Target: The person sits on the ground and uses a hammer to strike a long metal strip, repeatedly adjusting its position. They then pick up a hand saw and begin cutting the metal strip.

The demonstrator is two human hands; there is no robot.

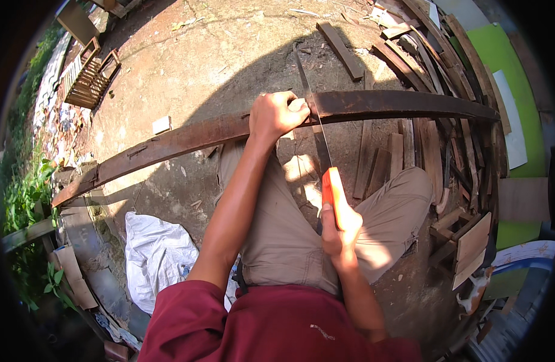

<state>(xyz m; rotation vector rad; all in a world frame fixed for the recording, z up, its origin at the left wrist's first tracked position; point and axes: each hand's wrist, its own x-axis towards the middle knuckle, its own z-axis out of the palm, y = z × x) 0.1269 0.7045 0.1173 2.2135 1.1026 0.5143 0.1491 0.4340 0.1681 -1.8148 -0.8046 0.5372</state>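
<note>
A long dark brown wooden beam (386, 104) stretches across in front of me from left to right. On top of it, near its middle, my left hand (277, 113) is closed around the upper edge. Just right of that hand, the blade of a handsaw (318, 130) crosses the beam, in or against the wood; how deep it sits I cannot tell. My right hand (341, 226) grips the saw's orange handle (333, 187) on the near side, above my lap. The blade's tip points away from me, beyond the beam.
Loose planks (404, 66) are piled on the right beside a green panel (531, 108). A short board (341, 51) lies on the ground ahead. To the left are a slatted wooden crate (87, 78) and a white sack (156, 256). An orange-and-white cat (475, 292) is at lower right.
</note>
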